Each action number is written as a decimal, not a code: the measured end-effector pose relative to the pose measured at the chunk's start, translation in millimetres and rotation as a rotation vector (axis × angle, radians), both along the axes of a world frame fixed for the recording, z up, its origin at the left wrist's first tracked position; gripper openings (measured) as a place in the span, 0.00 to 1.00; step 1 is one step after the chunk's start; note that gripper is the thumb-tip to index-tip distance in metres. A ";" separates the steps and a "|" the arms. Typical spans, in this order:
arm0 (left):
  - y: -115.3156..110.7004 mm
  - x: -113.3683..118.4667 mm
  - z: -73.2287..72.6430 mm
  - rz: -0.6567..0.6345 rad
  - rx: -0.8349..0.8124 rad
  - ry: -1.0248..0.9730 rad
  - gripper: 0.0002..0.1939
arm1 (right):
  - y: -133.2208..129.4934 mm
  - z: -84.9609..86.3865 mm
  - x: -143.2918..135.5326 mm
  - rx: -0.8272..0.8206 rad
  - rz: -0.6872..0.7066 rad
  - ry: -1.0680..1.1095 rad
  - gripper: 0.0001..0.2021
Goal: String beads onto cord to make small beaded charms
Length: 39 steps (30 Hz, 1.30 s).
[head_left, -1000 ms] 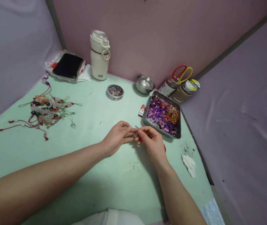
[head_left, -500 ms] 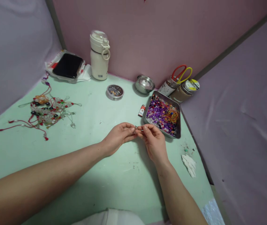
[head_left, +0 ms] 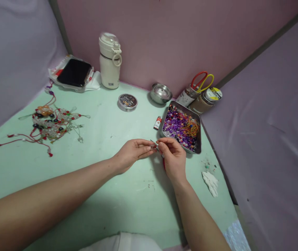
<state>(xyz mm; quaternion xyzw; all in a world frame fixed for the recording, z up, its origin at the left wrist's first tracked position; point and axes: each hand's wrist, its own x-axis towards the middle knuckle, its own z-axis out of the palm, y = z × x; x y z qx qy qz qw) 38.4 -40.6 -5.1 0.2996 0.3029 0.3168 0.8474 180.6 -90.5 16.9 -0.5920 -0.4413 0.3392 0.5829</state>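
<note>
My left hand [head_left: 135,153] is closed, its fingertips pinching a small piece with clear beads [head_left: 153,146]; the thread, if any, is too fine to make out. Close against it, my right hand [head_left: 173,157] is wrapped round what looks like a small pair of scissors [head_left: 164,163]. A bit of red handle shows below the palm, and thin silvery blades point toward the left fingertips. Just beyond my right hand stands a metal tray [head_left: 200,139] of purple, clear, red and black beads with a tangle of orange cord.
Beaded strings [head_left: 51,125] lie in a heap at the left. Along the back are a phone [head_left: 75,72], a cream bottle [head_left: 109,66], a round spool [head_left: 127,102], a steel bowl [head_left: 161,93] and jars [head_left: 203,101]. A small red-white box [head_left: 157,122] and crumpled tissue [head_left: 210,183] flank the tray.
My right hand has turned a little, and a red handle now shows beneath it. The silvery blades have opened apart near the left fingertips. My left hand has barely moved.
</note>
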 end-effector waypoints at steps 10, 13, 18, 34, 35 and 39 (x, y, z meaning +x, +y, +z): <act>1.9 -1.9 2.7 -0.054 0.021 -0.014 0.08 | -2.4 0.5 -0.6 0.131 0.052 -0.073 0.02; 2.8 -2.2 3.2 -0.067 0.037 -0.016 0.09 | -3.3 1.3 2.7 0.155 0.104 -0.222 0.01; 2.2 -2.7 3.7 -0.059 0.027 -0.001 0.09 | -4.2 7.9 6.8 0.202 0.121 -0.689 0.03; 4.6 -4.4 0.4 -0.027 -0.002 -0.030 0.11 | -10.2 8.1 14.5 0.142 0.107 -1.042 0.04; 4.9 -4.3 0.8 -0.024 -0.007 -0.030 0.11 | -10.2 8.1 15.5 0.143 0.107 -1.054 0.04; 6.1 -4.2 0.7 -0.024 -0.013 -0.031 0.10 | -10.6 9.1 17.4 0.144 0.125 -1.088 0.03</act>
